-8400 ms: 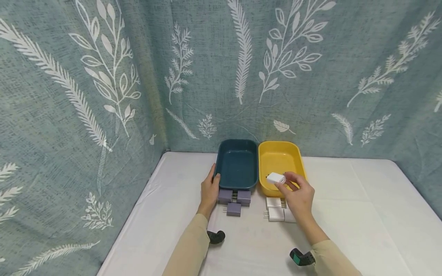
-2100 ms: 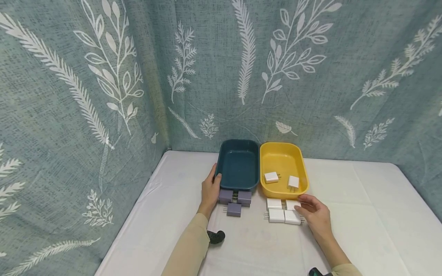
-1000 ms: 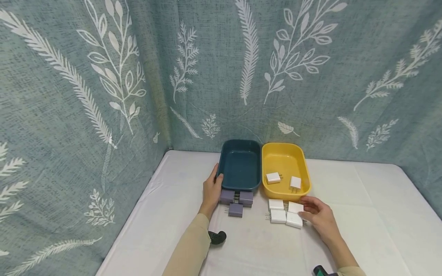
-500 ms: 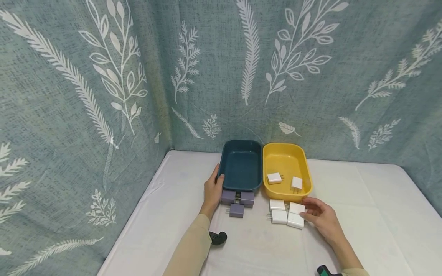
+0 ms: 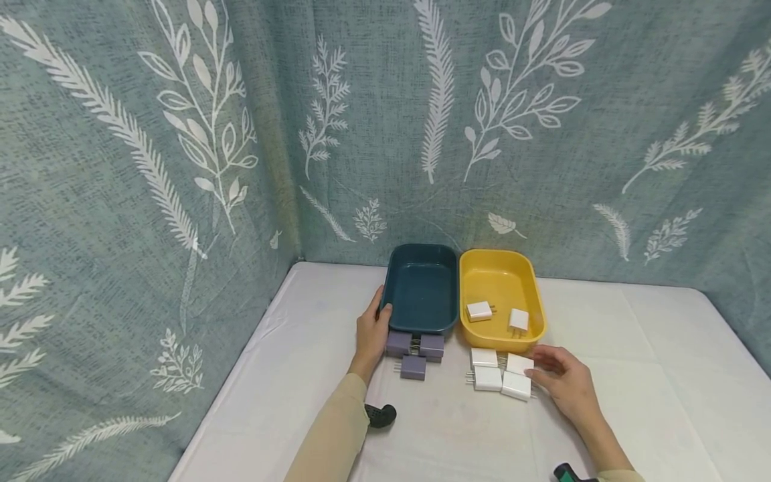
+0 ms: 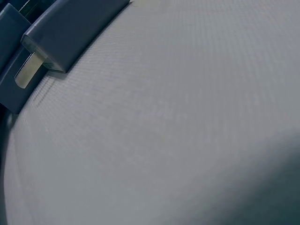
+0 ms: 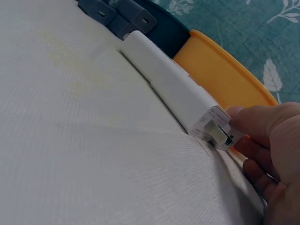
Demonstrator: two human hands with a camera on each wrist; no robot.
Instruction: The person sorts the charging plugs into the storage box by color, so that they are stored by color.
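Observation:
Thumb and fingers of my right hand [image 5: 566, 385] pinch the back right one of several white plug adapters [image 5: 520, 363] in front of the yellow tray [image 5: 482, 339]. In the right wrist view the right hand [image 7: 276, 145] is at the end of the white adapters, beside a metal prong. Two white adapters, one of them on the left [image 5: 479, 310], lie inside the yellow tray. My left hand [image 5: 369, 335] rests along the left side of the dark blue tray [image 5: 419, 328], fingers fairly straight. Purple adapters [image 5: 413, 367] sit before that tray, and also show in the left wrist view [image 6: 75, 28].
Both trays stand side by side at the back of the white-covered table [image 5: 446, 435]. A patterned green curtain [image 5: 385, 134] hangs behind and at the left. Black wrist devices show near the left sleeve [image 5: 381, 416] and the right sleeve [image 5: 566, 473].
Since the oldest frame, my right hand has let go of a white adapter that lies in the yellow tray and moved to the front row. The right-hand front adapters have tilted slightly. My left hand stays.

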